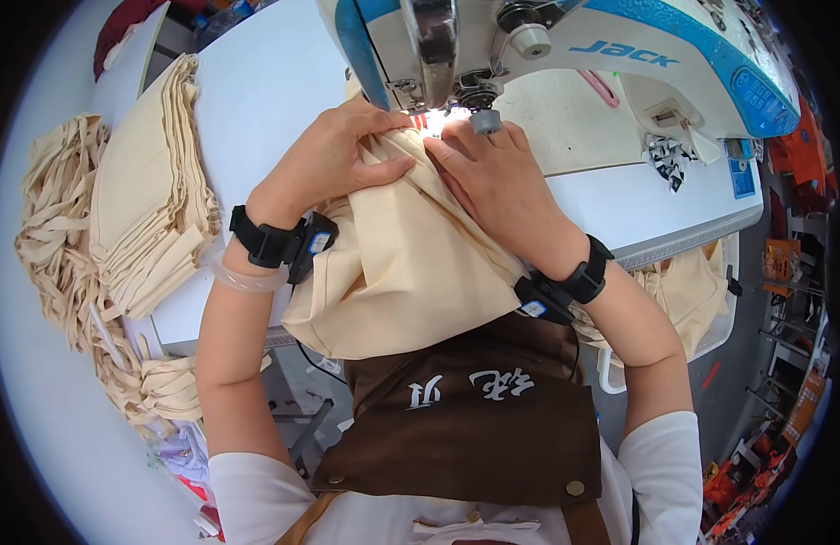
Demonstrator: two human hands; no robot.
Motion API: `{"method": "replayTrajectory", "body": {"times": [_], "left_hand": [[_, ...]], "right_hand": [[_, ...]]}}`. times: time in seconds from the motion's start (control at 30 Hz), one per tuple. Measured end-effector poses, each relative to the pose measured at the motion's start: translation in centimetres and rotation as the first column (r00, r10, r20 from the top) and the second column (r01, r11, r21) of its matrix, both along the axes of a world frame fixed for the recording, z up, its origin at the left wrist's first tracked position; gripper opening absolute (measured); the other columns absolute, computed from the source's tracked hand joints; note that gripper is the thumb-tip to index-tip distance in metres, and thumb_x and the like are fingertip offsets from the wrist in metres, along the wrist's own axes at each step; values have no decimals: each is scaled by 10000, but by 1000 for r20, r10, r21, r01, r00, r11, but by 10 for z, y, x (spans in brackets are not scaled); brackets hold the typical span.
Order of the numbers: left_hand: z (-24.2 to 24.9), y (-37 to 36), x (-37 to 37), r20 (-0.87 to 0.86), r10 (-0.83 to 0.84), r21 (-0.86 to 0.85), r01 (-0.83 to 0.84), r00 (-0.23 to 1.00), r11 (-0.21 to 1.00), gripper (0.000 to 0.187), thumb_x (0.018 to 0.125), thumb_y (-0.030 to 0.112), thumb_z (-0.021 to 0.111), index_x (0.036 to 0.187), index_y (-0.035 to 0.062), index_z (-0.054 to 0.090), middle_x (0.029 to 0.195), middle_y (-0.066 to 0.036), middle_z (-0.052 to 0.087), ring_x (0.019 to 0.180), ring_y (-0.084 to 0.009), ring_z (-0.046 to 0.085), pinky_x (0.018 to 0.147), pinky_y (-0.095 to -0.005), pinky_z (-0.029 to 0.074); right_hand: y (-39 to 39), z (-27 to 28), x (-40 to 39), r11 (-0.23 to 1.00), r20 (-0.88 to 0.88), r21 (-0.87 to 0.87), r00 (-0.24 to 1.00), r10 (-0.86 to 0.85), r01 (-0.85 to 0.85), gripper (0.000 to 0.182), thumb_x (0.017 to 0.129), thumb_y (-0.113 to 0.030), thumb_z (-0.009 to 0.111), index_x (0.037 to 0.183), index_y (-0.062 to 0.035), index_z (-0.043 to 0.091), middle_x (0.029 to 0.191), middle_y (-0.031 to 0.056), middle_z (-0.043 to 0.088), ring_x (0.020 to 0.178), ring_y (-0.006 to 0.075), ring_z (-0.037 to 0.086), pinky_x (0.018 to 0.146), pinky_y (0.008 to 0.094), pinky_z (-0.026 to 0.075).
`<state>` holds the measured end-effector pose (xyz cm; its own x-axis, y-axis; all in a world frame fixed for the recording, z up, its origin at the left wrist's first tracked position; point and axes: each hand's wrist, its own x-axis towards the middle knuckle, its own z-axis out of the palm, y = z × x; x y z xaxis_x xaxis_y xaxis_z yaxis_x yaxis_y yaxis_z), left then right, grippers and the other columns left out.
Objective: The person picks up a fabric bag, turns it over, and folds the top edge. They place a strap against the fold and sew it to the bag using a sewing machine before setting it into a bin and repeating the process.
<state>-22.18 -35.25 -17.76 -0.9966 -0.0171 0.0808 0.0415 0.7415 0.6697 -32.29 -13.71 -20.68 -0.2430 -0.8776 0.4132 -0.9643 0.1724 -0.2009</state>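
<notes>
A cream fabric piece [411, 263], sewn like a bag, drapes from the sewing machine [547, 54] down over the table edge toward my brown apron [465, 418]. My left hand [352, 150] pinches its upper edge between thumb and fingers, left of the lit needle area. Just right of the needle, my right hand [492, 168] grips the folded edge of the same fabric, with some fingertips hidden under the machine head. The needle and presser foot are mostly lost in the bright light. Black straps with small devices circle both wrists.
A tall stack of cream fabric panels [152, 191] lies on the left of the table, beside a heap of cream straps [61, 209]. Black-and-white scrap [667, 162] and pink-handled tweezers [601, 88] are right of the needle. A white bin [724, 309] with cream fabric stands below right.
</notes>
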Motion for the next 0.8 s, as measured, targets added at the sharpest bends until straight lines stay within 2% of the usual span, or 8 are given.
{"method": "replayTrajectory", "body": {"times": [0.07,0.17,0.37,0.67,0.8], "left_hand": [[-3,-2,0,-33,-6,-26,5,999,1000,483,789,193,799,1225,27,675,768,-71,618,654,-107,527,622,-246,457],[2,-1,-2,26,13,-11,-13,1000,1000,484,787,206,801,1221,31,679,727,-71,600,625,-103,500,599,-244,440],[1,-2,-1,15,21,-1,-21,1000,1000,472,783,209,797,1206,30,687,694,-85,573,597,-107,477,571,-258,426],[-3,-3,-2,-45,-14,-14,13,999,1000,461,781,212,797,1190,28,692,724,-106,616,604,-139,518,593,-267,452],[-2,-2,0,-39,-12,-24,11,999,1000,464,782,211,798,1192,26,686,787,-112,650,637,-149,553,621,-266,473]], "right_hand": [[0,0,0,1000,-1,-1,1000,-2,2,323,889,-186,582,1184,-57,613,1041,87,621,1108,266,531,934,407,397],[-1,0,0,1000,6,1,1000,-3,3,320,886,-183,583,1180,-59,611,1044,92,623,1107,270,531,935,407,395],[-1,1,0,1000,11,-4,1000,0,0,320,879,-173,590,1177,-59,614,1050,99,627,1112,280,534,938,406,397],[-2,1,0,1000,18,-30,1000,3,-3,296,875,-166,604,1150,-59,628,1067,99,627,1098,280,541,932,403,405],[-2,2,1,999,21,-32,1000,-1,2,301,869,-165,613,1153,-63,620,1066,94,624,1087,268,543,930,399,408]]}}
